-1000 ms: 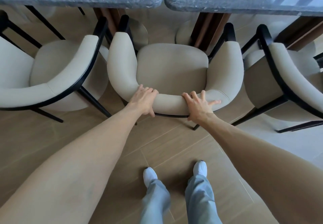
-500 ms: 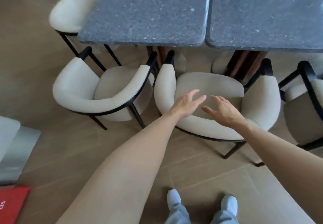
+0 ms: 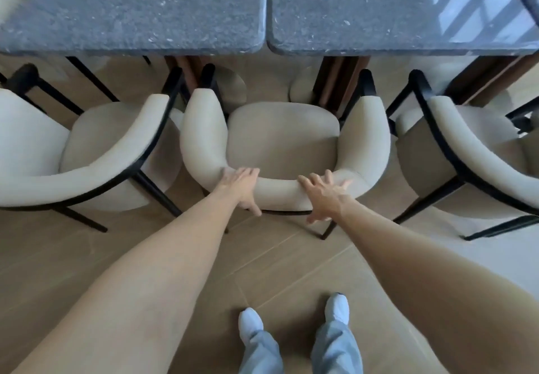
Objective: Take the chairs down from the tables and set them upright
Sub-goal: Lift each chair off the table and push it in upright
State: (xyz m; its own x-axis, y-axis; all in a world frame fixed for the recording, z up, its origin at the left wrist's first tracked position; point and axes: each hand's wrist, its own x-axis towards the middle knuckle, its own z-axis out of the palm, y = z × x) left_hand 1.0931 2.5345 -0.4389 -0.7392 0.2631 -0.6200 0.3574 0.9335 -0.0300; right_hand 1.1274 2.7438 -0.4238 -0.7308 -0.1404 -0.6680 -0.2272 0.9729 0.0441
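Both hands (left hand (image 3: 243, 185), right hand (image 3: 323, 194)) rest on chair (image 3: 283, 137).

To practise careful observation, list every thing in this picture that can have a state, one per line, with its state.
Middle chair: upright on the floor, both hands on its backrest.
Left chair: upright on the floor, untouched.
Right chair: upright on the floor, untouched.
Left hand: open, fingers laid over the backrest.
Right hand: open, fingers spread on the backrest.
Two tables: side by side, no chairs on the visible tops.

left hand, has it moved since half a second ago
Yes. The left hand was over the middle chair's seat; now it rests on the curved backrest, nearer the person.
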